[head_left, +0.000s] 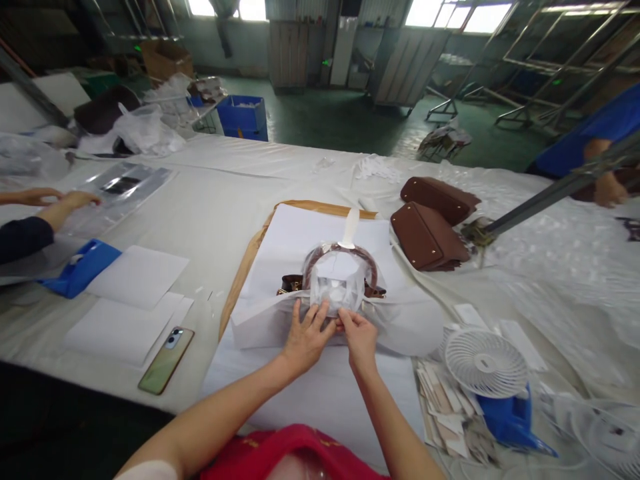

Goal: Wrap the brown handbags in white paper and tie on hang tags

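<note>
A brown handbag (376, 291) lies in front of me, mostly covered by white wrapping paper (410, 328). Its rounded handle (369, 259) stands out at the top, with clear plastic film (334, 288) over the middle and a white tag strip (351, 227) at the handle's top. My left hand (309, 337) rests on the wrapped front, fingers spread over the lower edge of the film. Beside it my right hand (357, 333) pinches at that edge, thumb and forefinger together; what lies between them is too small to make out. Under the bag are white paper sheets (280, 240).
Two brown bags (428, 235) lie at the right beside a metal pole (560, 180). Nearer stand a white fan (485, 362), a blue tape dispenser (515, 420) and cards (445, 407). At left are a phone (167, 360), paper (130, 327) and a co-worker's hands (75, 200).
</note>
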`<state>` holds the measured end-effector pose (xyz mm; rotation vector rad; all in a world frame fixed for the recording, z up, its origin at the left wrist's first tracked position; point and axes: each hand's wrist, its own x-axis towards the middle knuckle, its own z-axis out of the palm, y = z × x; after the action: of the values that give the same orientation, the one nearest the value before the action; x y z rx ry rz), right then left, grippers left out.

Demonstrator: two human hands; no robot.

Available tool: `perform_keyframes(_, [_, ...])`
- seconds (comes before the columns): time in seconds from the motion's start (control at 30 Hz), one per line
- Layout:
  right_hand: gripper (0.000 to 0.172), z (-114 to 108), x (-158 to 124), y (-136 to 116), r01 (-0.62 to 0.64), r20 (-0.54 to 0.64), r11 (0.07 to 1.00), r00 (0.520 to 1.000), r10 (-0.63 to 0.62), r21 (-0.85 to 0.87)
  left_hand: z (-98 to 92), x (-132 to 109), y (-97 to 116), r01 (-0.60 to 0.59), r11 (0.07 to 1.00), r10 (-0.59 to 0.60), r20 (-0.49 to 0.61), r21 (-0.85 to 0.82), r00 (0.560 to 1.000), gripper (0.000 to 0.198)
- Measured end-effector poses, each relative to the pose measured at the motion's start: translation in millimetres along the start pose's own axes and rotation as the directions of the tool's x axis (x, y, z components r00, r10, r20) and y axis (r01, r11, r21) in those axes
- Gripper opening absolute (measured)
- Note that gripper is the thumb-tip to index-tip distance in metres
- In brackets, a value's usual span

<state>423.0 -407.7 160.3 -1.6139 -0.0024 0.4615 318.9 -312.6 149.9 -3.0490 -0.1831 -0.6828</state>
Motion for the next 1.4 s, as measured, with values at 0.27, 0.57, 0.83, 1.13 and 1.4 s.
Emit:
perform_keyframes(0.27, [0.041,3.3,1.6,7.5,0.054,0.001,0.998,0.999,-0.054,0.018,-32.5,32.7,-5.7,-0.107,0.994,0.107,-0.017,-0.011,0.994,0.043])
perform_keyframes(0.57, [0.035,-1.8,-16.1,19.7,0.086,-0.068,0.992,0.995,-0.079,0.096,0.1,35.2,-13.9,-0.149,0.987,0.151,0.028,-0.062,0.988,0.041])
perform_keyframes(0.83, [0.028,-12.9,-7.7,53.9,0.188,-0.169,0.946,0.957,-0.237,-0.263,22.8,37.6,2.0,-0.040,0.980,0.017,-0.118,-0.196,0.993,0.028])
perform_keyframes(1.13, [0.047,-195.1,-24.9,103.3,-0.023,-0.436,0.821,0.856,-0.279,-0.570,31.1,34.1,4.0,-0.058,0.987,0.031,-0.174,-0.152,0.984,0.029])
perform_keyframes(1.4, [0.057,-376.3,21.9,130.4,-0.143,-0.421,0.688,0.870,-0.255,-0.711,27.3,33.2,12.6,-0.040,0.993,0.026,-0.121,-0.113,0.992,0.036])
